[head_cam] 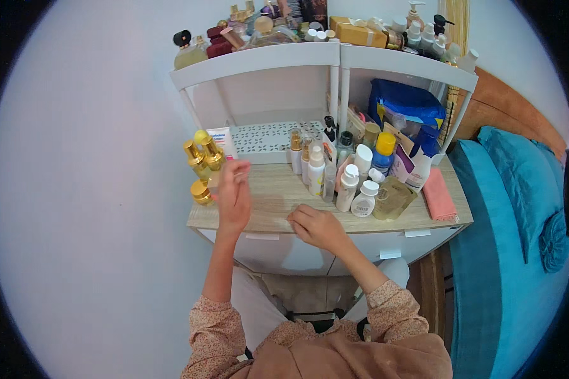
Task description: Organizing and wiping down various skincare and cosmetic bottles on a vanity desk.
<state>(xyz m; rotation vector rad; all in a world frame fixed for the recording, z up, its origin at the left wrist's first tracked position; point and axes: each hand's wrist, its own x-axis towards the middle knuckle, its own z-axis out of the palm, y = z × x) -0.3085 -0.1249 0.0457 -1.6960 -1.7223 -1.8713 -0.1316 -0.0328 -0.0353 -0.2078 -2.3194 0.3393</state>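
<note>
My left hand (235, 196) is raised over the left part of the wood-look dresser top (268, 189), its fingers loosely bent and nothing plainly in them. Beside it stand gold-capped bottles (204, 158), a gold-lidded jar (201, 192) and a white cream tube (223, 141); a pale object behind the hand is partly hidden. At the dresser's front edge, my right hand (316, 227) has its fingers curled in, with nothing seen in them. To its right are a white pump bottle (347, 189), a small white bottle (364, 201) and a clear bottle of yellowish liquid (392, 200).
Two white shelf units (265, 60) stand on the dresser, with perfume bottles and a gold box (359, 33) on top. A perforated white tray (265, 142) lies under the left one. A blue pouch (405, 102), a folded pink cloth (438, 194) and a teal bed (483, 265) are on the right.
</note>
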